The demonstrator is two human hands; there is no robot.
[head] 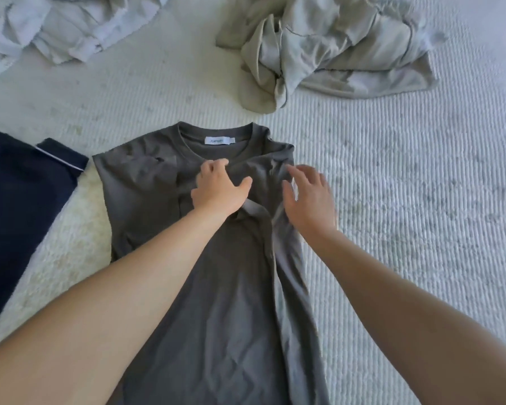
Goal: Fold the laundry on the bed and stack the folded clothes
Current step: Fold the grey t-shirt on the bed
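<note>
A dark grey T-shirt [146, 200] lies flat on the bed in front of me, collar and white label at the far end, both sides folded in toward the middle. My left hand [218, 187] rests on the upper chest of the shirt, fingers bent onto a folded-in sleeve. My right hand [310, 197] hovers with spread, straight fingers at the shirt's right edge, just over the folded side; it holds nothing.
A dark navy folded garment [18, 206] lies at the left. A crumpled beige garment [333, 51] sits at the far right, and a pale grey crumpled pile [56, 27] at the far left. The bed's white ribbed cover [421, 200] stretches to the right.
</note>
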